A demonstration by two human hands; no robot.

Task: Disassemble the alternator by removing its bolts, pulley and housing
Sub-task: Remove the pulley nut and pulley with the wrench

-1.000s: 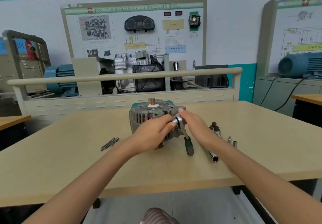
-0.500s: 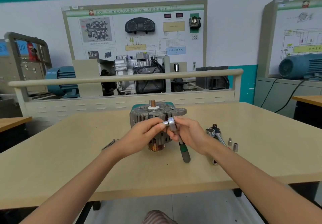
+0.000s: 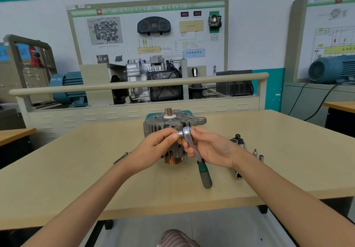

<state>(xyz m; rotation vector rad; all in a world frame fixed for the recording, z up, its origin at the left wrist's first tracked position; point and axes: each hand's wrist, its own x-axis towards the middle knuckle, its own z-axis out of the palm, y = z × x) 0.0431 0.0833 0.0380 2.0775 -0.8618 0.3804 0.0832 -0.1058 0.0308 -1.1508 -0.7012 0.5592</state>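
On a pale wooden workshop table (image 3: 76,179), the left hand (image 3: 153,150) pinches and the right hand (image 3: 211,148) grips a green-handled steel ratchet (image 3: 194,150), half hiding the grey finned alternator (image 3: 163,123).

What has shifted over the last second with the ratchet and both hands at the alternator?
The ratchet came off the alternator's right side, a little toward the person, and now sits in front of the housing. The right hand keeps its grip on the shank; the left hand still pinches at the ratchet head. Alternator, loose sockets and table stayed put.
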